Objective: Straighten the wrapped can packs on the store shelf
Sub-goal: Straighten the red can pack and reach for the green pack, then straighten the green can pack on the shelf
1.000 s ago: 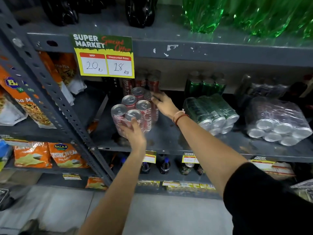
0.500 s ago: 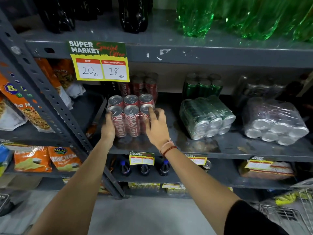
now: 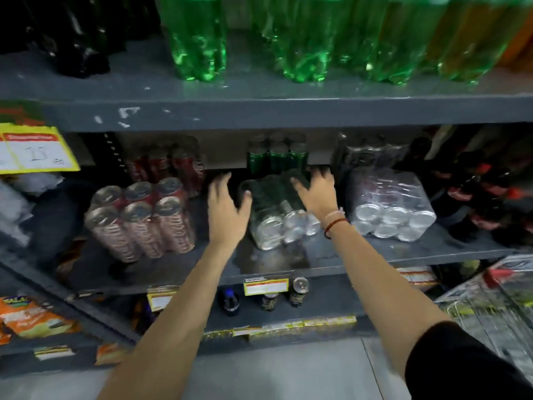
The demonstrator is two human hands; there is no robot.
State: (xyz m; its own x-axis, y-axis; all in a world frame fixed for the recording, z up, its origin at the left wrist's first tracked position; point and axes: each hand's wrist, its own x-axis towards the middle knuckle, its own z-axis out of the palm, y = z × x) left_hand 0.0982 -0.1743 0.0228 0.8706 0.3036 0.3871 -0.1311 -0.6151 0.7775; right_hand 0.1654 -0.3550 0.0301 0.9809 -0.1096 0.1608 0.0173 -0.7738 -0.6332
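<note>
Flanking the tipped green can pack (image 3: pixel 277 209), both hands (image 3: pixel 227 209) (image 3: pixel 315 197) spread open, gripping nothing; red pack (image 3: pixel 141 220) left, clear-wrapped pack (image 3: pixel 389 206) right.

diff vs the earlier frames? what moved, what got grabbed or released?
Both hands let go of the upright red wrapped can pack and moved right: left hand and right hand now flank the tipped green wrapped can pack. Silver wrapped can pack unchanged.

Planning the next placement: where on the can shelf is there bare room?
Bare shelf lies in front of the green can pack and between it and the red can pack, where the left hand passes. Crowded: right hand side, against the clear-wrapped pack.
</note>
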